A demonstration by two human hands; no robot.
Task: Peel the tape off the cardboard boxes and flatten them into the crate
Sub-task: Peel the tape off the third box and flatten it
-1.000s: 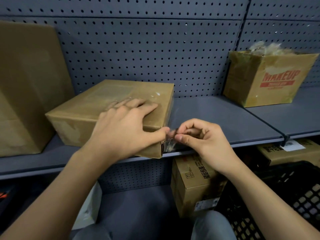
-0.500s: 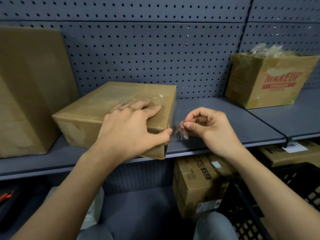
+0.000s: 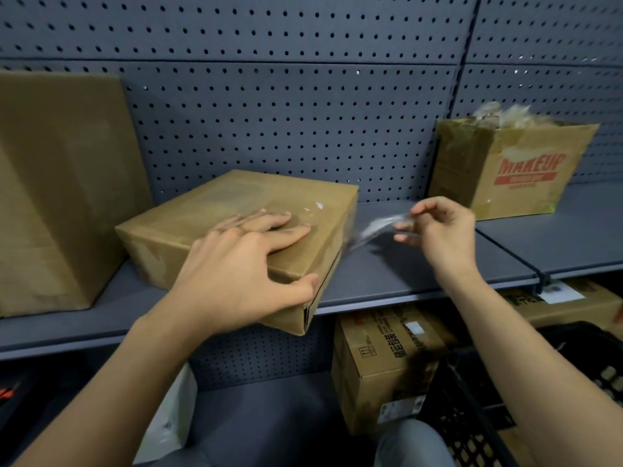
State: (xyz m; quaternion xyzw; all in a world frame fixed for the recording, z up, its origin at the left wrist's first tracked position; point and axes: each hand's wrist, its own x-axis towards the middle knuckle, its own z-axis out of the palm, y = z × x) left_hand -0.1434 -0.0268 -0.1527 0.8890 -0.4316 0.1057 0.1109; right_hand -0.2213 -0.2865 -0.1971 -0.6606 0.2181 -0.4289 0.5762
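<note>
Left hand point(image 3: 242, 264): spread flat on top of the cardboard box point(image 3: 256, 193), thumb over its near edge, pressing down.
Box: broad face up on the shelf point(image 3: 404, 274), near corner overhanging the front.
Tape point(image 3: 374, 227): clear strip, long axis left to right, rising rightward from the box's right side.
Right hand point(image 3: 441, 230): pinching the tape's free end.
Progress: apparently early; tape partly off, box unflattened, black crate point(image 3: 472, 416) waiting lower right.

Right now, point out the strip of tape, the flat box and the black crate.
tape point(image 3: 374, 229): head view, middle of the clear strip.
flat box point(image 3: 236, 197): head view, bare top face.
black crate point(image 3: 472, 433): head view, its mesh side wall.
</note>
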